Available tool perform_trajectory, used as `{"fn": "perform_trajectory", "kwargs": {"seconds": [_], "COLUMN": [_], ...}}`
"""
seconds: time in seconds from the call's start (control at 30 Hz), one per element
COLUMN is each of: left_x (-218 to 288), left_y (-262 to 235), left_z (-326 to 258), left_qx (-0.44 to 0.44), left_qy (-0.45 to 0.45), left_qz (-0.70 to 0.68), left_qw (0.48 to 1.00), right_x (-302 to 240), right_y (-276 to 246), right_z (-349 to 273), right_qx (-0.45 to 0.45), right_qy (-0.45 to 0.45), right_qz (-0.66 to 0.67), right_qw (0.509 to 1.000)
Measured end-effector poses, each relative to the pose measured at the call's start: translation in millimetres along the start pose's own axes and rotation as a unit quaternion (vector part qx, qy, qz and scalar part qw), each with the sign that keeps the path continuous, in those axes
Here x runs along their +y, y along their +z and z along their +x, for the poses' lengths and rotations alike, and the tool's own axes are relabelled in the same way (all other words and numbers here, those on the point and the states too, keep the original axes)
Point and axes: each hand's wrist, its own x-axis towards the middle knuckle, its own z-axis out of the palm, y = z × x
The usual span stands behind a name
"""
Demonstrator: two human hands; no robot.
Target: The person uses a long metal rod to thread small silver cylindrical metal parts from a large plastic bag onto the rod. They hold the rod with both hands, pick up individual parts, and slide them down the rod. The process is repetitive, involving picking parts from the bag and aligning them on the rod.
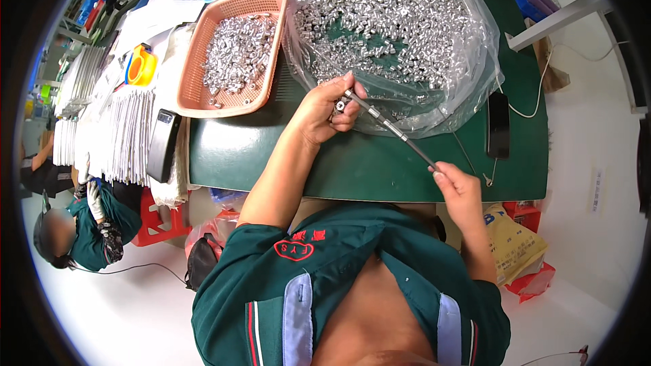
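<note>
My left hand [324, 110] pinches a small silver metal sleeve at the upper end of a thin metal rod [397, 131], with a few more sleeves cupped in the fingers. My right hand [456, 186] grips the rod's lower end near the table's front edge. Some sleeves sit threaded on the rod. The rod slants over the near edge of a clear plastic bag [475, 61] spread open with several loose silver sleeves on it.
An orange plastic basket [193, 61] of silver sleeves stands left of the bag on the green table [271, 149]. Two black phones [163, 144] [498, 124] lie at either side. Stacked white sheets sit far left. A seated person [95, 220] is at lower left.
</note>
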Motion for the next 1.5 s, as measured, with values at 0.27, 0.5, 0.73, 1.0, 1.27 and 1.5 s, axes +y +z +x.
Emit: {"fn": "perform_trajectory", "kwargs": {"seconds": [0.27,0.5,0.73,1.0,1.27,1.5], "left_x": [-6.7,1.1,2.4,-0.7,-0.8,-2.5], "left_y": [9.2,-2.6,-7.5,-15.2,-5.2,-22.6], "left_z": [0.5,3.3,1.3,4.7,1.3,6.5], "left_qx": [-0.001,-0.012,-0.003,-0.044,-0.004,-0.061], "left_qy": [0.008,0.027,0.071,0.082,0.057,0.000], "left_qz": [0.007,-0.074,-0.090,-0.126,-0.074,-0.105], "left_qw": [1.000,0.997,0.993,0.988,0.996,0.993], "right_x": [5.5,-0.3,0.7,3.4,7.5,2.0], "right_y": [22.5,20.7,13.7,14.4,12.1,17.5], "right_z": [-2.9,-0.2,-8.4,-8.0,-3.0,-1.9], "right_qx": [-0.125,-0.090,-0.099,-0.087,-0.070,0.031], "right_qy": [0.159,0.172,0.181,0.161,0.126,-0.004], "right_qz": [0.291,0.270,0.254,0.231,0.180,0.006], "right_qw": [0.935,0.943,0.945,0.956,0.973,0.999]}}
